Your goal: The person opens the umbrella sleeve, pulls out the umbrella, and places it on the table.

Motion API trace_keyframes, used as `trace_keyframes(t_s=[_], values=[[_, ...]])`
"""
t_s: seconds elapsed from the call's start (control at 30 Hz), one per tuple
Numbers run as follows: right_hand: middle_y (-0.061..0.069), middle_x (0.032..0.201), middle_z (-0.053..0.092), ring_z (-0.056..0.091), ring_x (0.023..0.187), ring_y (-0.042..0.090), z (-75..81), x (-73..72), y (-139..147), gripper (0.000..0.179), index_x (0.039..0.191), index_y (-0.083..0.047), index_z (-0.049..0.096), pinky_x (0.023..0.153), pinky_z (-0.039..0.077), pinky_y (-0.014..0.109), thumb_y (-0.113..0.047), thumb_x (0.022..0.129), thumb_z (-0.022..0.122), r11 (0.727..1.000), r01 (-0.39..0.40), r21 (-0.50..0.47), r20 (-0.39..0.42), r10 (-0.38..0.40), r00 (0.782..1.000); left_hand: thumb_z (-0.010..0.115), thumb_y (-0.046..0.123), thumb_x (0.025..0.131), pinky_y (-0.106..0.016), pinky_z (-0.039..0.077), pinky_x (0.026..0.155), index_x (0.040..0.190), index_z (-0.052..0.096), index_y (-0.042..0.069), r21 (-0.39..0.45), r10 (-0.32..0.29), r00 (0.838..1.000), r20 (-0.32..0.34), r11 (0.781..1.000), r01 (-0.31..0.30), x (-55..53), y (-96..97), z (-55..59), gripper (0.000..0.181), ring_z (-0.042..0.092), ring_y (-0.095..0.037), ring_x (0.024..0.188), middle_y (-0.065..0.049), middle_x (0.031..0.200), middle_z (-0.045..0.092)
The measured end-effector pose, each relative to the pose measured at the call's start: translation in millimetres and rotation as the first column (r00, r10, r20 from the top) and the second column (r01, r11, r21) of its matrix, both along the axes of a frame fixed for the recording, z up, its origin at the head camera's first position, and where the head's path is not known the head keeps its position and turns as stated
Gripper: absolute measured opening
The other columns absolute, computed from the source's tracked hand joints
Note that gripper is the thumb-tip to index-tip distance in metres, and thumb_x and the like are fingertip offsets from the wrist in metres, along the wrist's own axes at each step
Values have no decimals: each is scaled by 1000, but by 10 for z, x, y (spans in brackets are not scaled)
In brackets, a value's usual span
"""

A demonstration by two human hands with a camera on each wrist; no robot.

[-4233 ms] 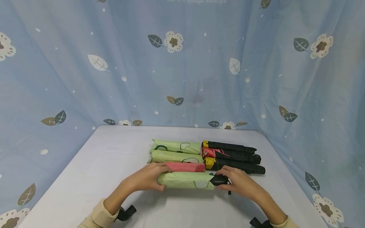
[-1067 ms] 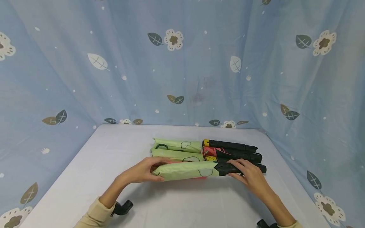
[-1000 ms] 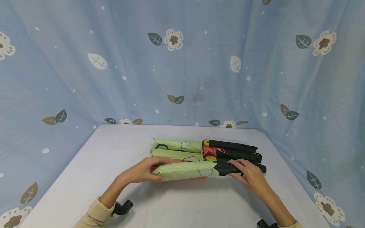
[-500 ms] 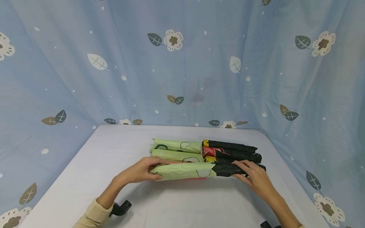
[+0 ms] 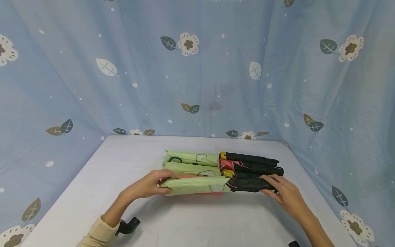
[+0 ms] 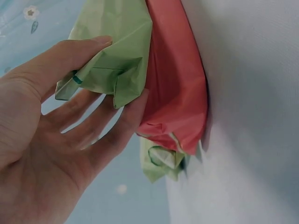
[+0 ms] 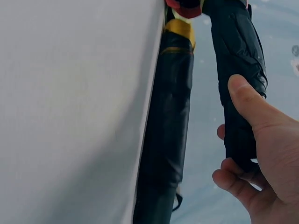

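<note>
A black folded umbrella [image 5: 251,184] sticks out of the right end of a light green sleeve [image 5: 191,187]. My left hand [image 5: 148,185] pinches the sleeve's left end between thumb and fingers; its crumpled tip [image 6: 117,77] shows in the left wrist view. My right hand [image 5: 287,197] grips the umbrella's far right end, thumb on one side and fingers on the other. Both are held above a red sleeve [image 6: 177,84], mostly hidden in the head view. A pinkish-red line shows on the umbrella by the sleeve's mouth.
Behind lie two green sleeves [image 5: 192,168] in a row on the white table [image 5: 197,223]. To their right lie black folded umbrellas [image 5: 251,159], two with yellow ends and one with a red end. A blue patterned curtain [image 5: 135,103] surrounds the table.
My right hand has moved right and drawn more of the black umbrella out of the green sleeve. My left hand has shifted left with the sleeve. The pair now sits over the red sleeve.
</note>
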State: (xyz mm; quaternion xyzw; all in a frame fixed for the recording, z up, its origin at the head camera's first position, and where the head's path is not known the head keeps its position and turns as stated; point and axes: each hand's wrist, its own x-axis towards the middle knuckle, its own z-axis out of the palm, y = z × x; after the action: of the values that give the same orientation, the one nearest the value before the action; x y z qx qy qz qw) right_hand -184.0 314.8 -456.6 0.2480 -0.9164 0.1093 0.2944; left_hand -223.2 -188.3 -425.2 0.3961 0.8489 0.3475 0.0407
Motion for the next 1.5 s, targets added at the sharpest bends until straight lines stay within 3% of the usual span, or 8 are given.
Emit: trace_keyframes(t_s=[0.63, 0.87, 1.1, 1.27, 1.5], values=[[2, 101, 69, 67, 83, 21, -43, 138, 453, 57, 120, -17, 70, 60, 53, 36, -24, 66, 87, 999, 50, 16, -20, -50, 999, 77, 20, 86, -27, 53, 76, 131, 61, 27, -26, 28, 998, 65, 999, -26, 63, -156, -24, 48, 58, -9, 114, 4, 132, 62], [1, 99, 69, 65, 80, 21, -60, 161, 579, 59, 120, -15, 70, 60, 52, 36, -24, 64, 88, 997, 70, 23, -25, -69, 997, 76, 20, 86, -26, 54, 76, 130, 61, 29, -37, 18, 994, 108, 999, -14, 80, -192, -12, 47, 58, -13, 117, 0, 136, 60], [0, 96, 69, 65, 77, 20, -98, 180, 690, 61, 118, -15, 70, 59, 52, 33, -21, 61, 89, 997, 63, 43, -25, -62, 998, 77, 12, 84, -26, 55, 73, 125, 64, 29, -31, -25, 984, 175, 999, 31, 120, -210, -45, 47, 55, -9, 115, 1, 134, 61], [0, 96, 69, 65, 77, 21, -118, 188, 740, 59, 118, -15, 70, 57, 51, 31, -23, 63, 88, 996, 64, 55, 0, -64, 998, 79, 12, 82, -23, 53, 69, 124, 65, 26, -61, -14, 992, 125, 998, 21, 128, -154, -103, 46, 56, -6, 105, 4, 126, 65], [2, 98, 70, 66, 80, 24, -142, 190, 766, 55, 120, -15, 69, 60, 53, 36, -29, 69, 86, 991, 109, 84, 86, -116, 990, 76, 13, 84, -26, 50, 75, 129, 64, 17, -174, 43, 998, -34, 984, -48, 104, -63, -153, 47, 55, -5, 97, 3, 126, 65]])
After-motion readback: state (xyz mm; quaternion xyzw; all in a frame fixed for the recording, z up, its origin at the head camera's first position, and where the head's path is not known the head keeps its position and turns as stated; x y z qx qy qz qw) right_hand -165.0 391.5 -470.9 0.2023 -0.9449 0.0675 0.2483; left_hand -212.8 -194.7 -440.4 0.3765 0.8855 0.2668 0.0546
